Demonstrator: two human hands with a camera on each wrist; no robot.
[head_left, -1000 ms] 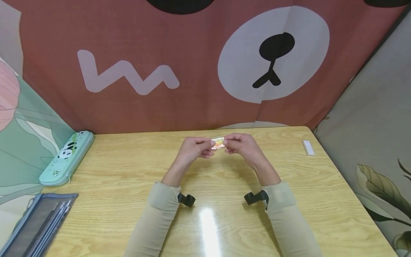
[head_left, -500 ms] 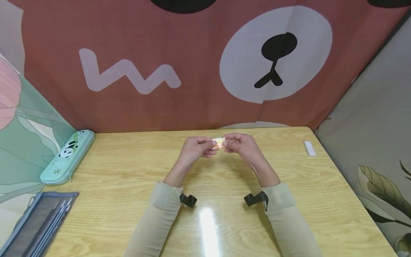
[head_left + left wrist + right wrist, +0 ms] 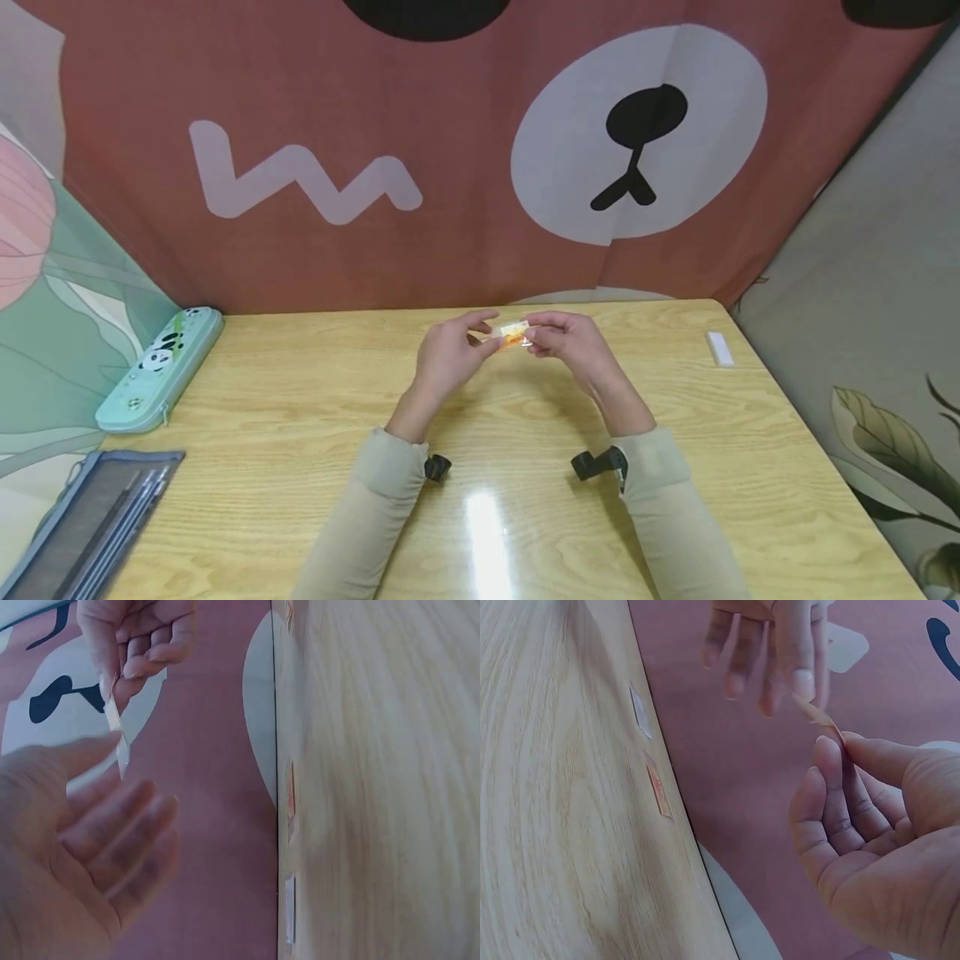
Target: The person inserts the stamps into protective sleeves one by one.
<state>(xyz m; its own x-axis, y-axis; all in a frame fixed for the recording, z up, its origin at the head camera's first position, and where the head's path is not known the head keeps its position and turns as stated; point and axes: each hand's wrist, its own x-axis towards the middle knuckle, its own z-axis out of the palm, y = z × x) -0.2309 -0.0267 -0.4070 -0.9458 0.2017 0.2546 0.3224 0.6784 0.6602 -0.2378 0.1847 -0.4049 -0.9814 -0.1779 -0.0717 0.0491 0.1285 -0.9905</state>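
Observation:
A small, flat orange-and-white packet (image 3: 514, 334) is held up over the far part of the table. My right hand (image 3: 566, 344) pinches its right end between thumb and fingers; the right wrist view shows the packet (image 3: 816, 714) nearly edge-on beyond that grip. At its other end, my left hand (image 3: 450, 352) has its fingers spread apart from the packet. The left thumb tip is at the packet's lower left edge in the head view. In the left wrist view, the left hand (image 3: 90, 840) is slightly blurred, with the thumb beside the packet (image 3: 118, 739).
A white block (image 3: 721, 349) lies at the table's right. A panda pencil case (image 3: 160, 369) and a mesh pouch (image 3: 101, 525) with pens lie at the left. The left wrist view shows a small orange piece (image 3: 291, 791) and a white piece (image 3: 289, 909) near the table edge.
My left fingers have loosened their pinch and spread away from the packet. The right hand has kept its grip, and the packet has tilted slightly.

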